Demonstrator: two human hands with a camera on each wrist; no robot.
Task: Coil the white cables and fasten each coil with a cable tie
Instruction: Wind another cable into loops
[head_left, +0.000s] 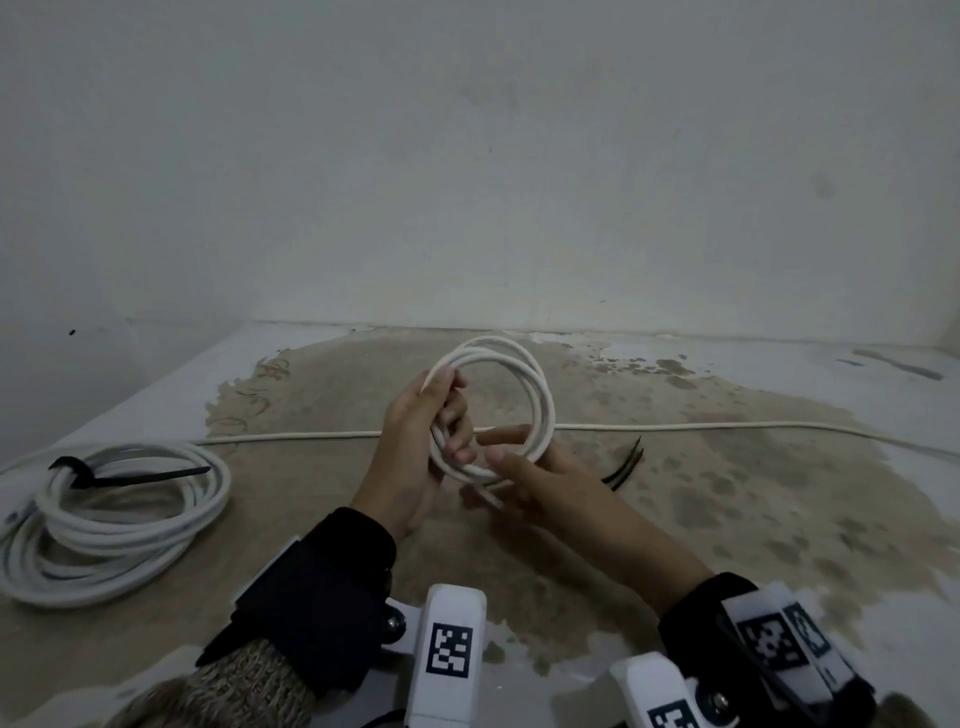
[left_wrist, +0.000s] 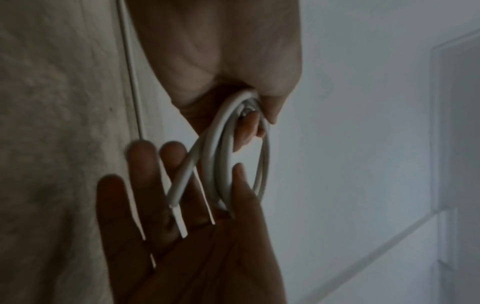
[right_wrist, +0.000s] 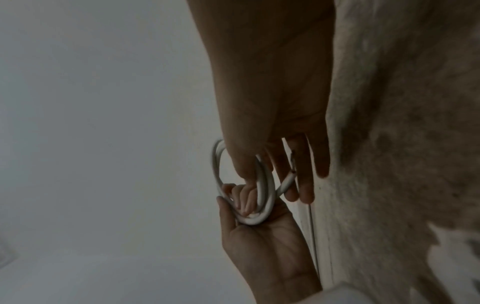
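Note:
A small white cable coil (head_left: 542, 396) is held upright above the table. My left hand (head_left: 441, 421) grips its lower left side, fingers curled through the loops. My right hand (head_left: 511, 462) lies under the coil's bottom with straight fingers, thumb and index touching the loops. In the left wrist view the coil (left_wrist: 213, 164) sits between the right thumb and the spread right fingers (left_wrist: 141, 164), and the cut cable end (left_wrist: 175, 191) sticks out over them. The right wrist view shows the coil (right_wrist: 265, 185) in the left palm (right_wrist: 262, 238). Two loose black cable ties (head_left: 626, 465) lie just right of my hands.
A larger white coil (head_left: 114, 525) bound with a black cable tie (head_left: 135, 475) lies at the left of the stained table (head_left: 753, 519). Another white cable (head_left: 727, 427) runs straight across the table behind my hands. A wall stands close behind.

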